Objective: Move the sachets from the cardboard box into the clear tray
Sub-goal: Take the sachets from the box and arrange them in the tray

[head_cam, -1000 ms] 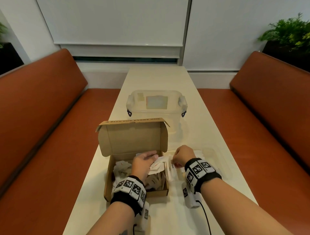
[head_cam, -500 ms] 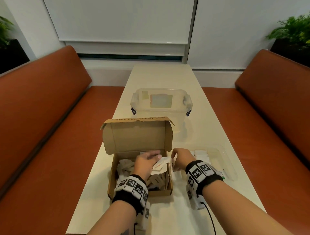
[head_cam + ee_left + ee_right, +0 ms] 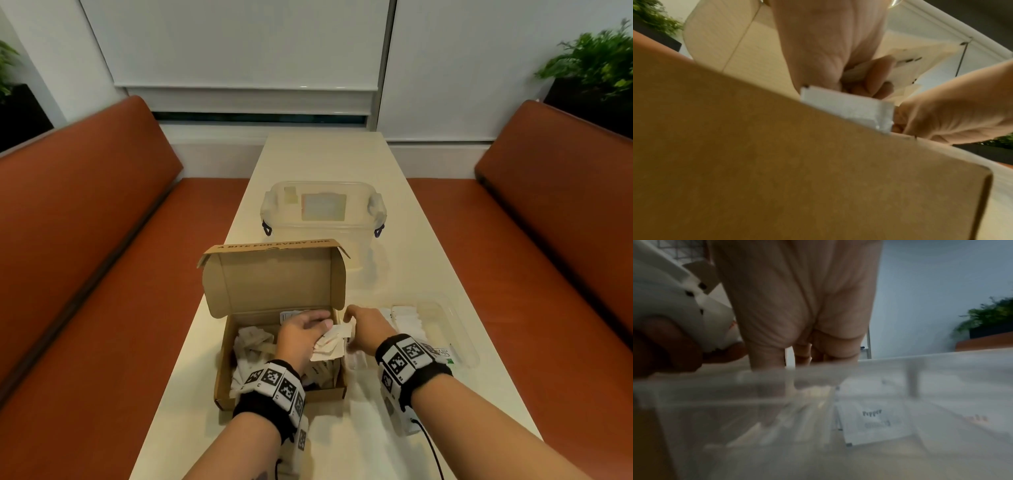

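The open cardboard box (image 3: 281, 390) sits near the table's front edge with its lid up and loose white sachets (image 3: 253, 339) inside. My left hand (image 3: 301, 334) is over the box and grips a fanned bunch of sachets (image 3: 332, 342), also seen in the left wrist view (image 3: 920, 65). My right hand (image 3: 364, 329) is at the box's right wall, its thumb and fingers pinching a sachet (image 3: 351, 323) at the bunch's edge. The clear tray (image 3: 459, 329) lies just right of the box and holds rows of sachets (image 3: 406, 317), among them a pepper sachet (image 3: 873, 420).
A lidded clear plastic container (image 3: 323, 219) stands behind the box on the narrow white table (image 3: 325, 154). Orange benches (image 3: 85, 240) run along both sides. Potted plants (image 3: 596, 58) stand at the far corners. A cable (image 3: 431, 448) trails from my right wrist.
The view has shifted a little. My left hand keeps the bunch of sachets and has raised it slightly. My right hand stays against the bunch at the box's right wall.
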A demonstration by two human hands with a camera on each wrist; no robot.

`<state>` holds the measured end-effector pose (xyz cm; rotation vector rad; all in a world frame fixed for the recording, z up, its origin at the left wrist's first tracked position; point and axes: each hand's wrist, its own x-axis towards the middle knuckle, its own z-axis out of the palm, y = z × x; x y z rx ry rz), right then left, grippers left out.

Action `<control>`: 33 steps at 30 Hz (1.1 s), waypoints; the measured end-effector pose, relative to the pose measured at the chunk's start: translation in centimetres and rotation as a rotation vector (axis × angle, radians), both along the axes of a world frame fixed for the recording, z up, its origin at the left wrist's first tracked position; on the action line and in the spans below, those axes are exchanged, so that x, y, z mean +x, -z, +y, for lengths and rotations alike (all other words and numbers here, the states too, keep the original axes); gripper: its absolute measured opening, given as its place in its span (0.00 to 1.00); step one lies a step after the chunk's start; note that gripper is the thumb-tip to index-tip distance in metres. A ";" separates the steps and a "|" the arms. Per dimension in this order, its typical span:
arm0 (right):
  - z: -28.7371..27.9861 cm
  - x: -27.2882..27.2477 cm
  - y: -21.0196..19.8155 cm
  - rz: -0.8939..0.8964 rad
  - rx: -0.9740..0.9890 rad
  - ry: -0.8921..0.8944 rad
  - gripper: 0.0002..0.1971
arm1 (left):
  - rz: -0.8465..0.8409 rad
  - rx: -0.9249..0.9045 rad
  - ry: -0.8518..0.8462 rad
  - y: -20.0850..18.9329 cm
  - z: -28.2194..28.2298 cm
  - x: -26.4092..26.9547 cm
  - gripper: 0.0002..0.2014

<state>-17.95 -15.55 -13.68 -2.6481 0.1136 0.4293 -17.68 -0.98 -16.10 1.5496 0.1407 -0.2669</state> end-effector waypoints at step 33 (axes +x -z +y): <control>-8.8 -4.2 -2.9 -0.334 0.739 0.527 0.03 | 0.160 -0.211 0.219 -2.6 -7.1 -1.9 0.10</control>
